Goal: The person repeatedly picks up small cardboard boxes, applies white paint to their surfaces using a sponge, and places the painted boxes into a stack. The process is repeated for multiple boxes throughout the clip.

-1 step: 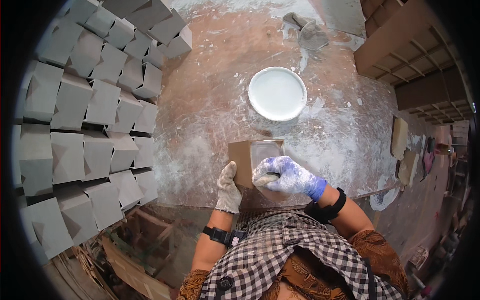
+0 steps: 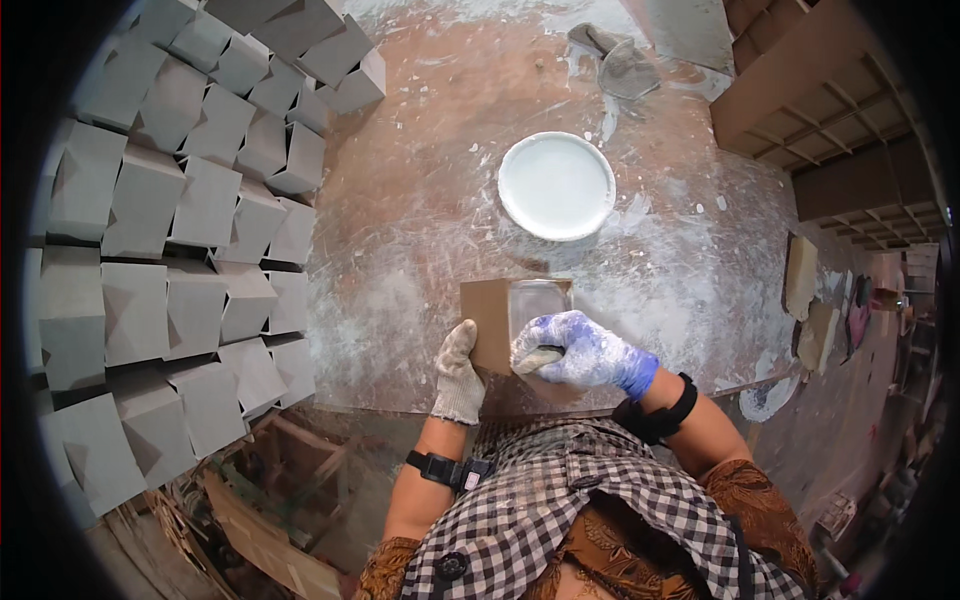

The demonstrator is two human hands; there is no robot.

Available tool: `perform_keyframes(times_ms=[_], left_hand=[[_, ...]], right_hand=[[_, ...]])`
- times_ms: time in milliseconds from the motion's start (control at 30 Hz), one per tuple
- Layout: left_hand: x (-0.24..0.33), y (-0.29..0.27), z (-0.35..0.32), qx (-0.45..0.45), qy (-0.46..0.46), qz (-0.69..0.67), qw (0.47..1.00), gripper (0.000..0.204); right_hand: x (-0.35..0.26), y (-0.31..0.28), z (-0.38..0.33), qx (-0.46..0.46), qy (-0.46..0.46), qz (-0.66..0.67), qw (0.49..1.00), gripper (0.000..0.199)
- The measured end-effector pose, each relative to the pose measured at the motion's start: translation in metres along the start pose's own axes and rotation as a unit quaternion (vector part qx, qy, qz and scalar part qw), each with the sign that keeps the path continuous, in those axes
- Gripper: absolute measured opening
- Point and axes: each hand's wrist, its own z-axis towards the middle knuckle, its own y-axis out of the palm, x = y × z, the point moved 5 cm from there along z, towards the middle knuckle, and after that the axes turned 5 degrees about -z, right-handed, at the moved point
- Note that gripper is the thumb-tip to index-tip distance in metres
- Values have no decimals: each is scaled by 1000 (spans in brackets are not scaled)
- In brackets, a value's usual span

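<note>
A small brown board box stands near the table's front edge, one of its faces coated in wet-looking whitish paint. At its left side my left hand, in a dusty cream knit glove, grips the box, with part of the fingers hidden. Over the whitish face my right hand, in a purple glove smeared with white, is closed in a pinch. Something small and pale shows between its fingers; its kind cannot be made out. Beyond the box sits a round white tub of white liquid.
Many grey-white boxes stand packed in rows along the left. A grey crumpled rag lies at the far side of the paint-stained table. Brown panels with gridded frames stand at the far right. Pale torn pieces lie at the right edge.
</note>
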Motion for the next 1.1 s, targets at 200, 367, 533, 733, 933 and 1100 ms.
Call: perform_keyframes(times_ms=[200,367,533,733,933,1100], left_hand=[[6,6,8,47,3,10,999,42],[5,3,9,34,5,17,999,46],[2,2,11,38,19,16,999,44],[1,1,11,38,6,-32,999,44],[4,6,11,65,24,32,997,41],[8,18,8,38,12,68,997,44]], right_hand=[[32,-16,-16,-53,60,-210,974,23],[25,-16,-27,5,37,-256,966,20],[1,-25,-12,233,-95,-209,945,25],[3,-7,4,88,1,61,994,32],[4,-12,-5,-55,29,-78,995,34],[22,-21,-24,-112,87,-234,962,23]])
